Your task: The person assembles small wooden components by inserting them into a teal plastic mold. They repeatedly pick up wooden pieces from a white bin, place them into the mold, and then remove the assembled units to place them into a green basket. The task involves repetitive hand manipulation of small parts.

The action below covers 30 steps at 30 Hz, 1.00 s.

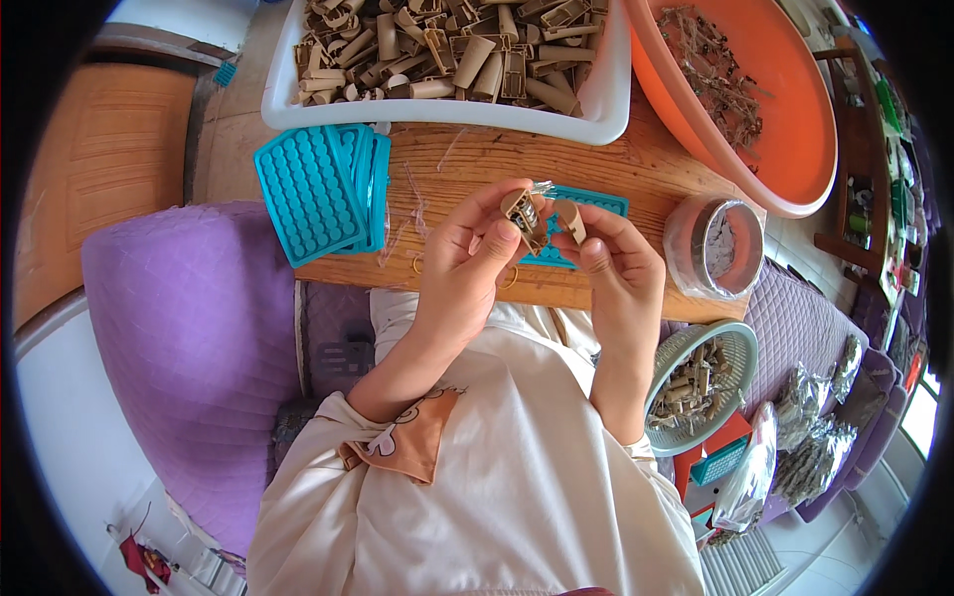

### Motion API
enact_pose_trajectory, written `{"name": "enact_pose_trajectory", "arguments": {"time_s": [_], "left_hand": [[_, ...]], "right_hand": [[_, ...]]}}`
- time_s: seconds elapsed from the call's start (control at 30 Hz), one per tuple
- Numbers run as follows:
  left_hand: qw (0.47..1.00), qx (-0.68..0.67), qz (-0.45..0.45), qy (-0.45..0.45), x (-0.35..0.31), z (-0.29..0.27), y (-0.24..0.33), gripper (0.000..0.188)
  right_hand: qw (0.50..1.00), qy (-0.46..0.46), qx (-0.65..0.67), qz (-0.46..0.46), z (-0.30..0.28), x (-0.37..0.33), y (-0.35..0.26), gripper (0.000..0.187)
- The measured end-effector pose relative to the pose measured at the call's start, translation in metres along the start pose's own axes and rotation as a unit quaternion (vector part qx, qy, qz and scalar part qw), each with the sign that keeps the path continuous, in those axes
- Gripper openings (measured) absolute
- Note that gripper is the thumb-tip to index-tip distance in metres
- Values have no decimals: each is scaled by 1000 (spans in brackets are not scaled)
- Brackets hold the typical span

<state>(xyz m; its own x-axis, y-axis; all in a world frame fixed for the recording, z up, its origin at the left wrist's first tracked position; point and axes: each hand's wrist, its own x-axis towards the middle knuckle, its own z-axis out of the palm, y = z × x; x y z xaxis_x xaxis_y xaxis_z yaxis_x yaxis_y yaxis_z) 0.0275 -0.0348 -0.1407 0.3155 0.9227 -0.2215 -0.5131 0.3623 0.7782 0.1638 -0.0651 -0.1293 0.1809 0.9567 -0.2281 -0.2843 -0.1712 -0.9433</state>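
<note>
My left hand [467, 260] pinches a small tan plastic housing [524, 216] with a bit of metal showing at its top. My right hand [614, 263] holds a matching tan curved cover piece [570, 220] right beside it; the two parts nearly touch. Both hands hover above the front of a wooden board [467, 169]. Under them lies a teal perforated tray [592, 205], mostly hidden by my fingers.
A white bin [611, 104] full of tan plastic parts sits at the back. An orange basin [795, 129] with metal pieces is back right. Stacked teal trays [318, 189] lie left. A round tin [723, 248] and a green basket [740, 348] of finished parts are at right.
</note>
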Motion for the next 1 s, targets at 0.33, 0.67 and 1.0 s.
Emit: {"name": "enact_pose_trajectory", "arguments": {"time_s": [0.33, 0.67, 1.0], "left_hand": [[995, 16, 93, -15, -3, 13, -11, 31], [979, 137, 152, 0, -8, 19, -10, 32], [955, 224, 194, -17, 0, 8, -22, 32]], "right_hand": [[959, 142, -135, -207, 29, -11, 26, 20], [960, 114, -172, -192, 24, -7, 33, 18], [922, 45, -303, -236, 33, -12, 33, 22]]}}
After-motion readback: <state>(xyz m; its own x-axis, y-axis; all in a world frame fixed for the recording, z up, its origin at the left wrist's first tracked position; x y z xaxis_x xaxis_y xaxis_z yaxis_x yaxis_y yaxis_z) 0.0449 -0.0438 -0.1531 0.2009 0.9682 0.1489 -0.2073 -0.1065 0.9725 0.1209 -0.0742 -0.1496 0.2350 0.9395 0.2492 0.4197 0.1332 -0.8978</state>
